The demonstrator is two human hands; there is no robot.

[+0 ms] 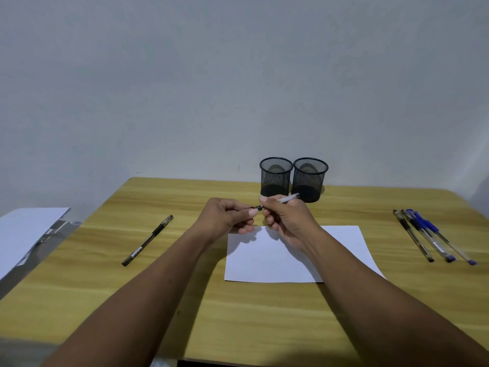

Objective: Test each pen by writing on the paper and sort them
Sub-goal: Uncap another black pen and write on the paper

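Above the far edge of the white paper [267,258], both my hands hold one pen [287,199] with a clear barrel. My right hand [285,218] grips the barrel, whose back end points toward the cups. My left hand [227,215] pinches the pen's dark front end, either the cap or the tip; I cannot tell which. The paper looks blank where it shows. A black pen [148,241] lies alone on the left of the table. Three pens [428,234], one dark and two blue, lie side by side at the right.
Two black mesh cups [276,178] [309,180] stand side by side at the back of the wooden table [185,300], against the wall; both look empty. A white sheet [23,231] rests on a surface off the table's left edge.
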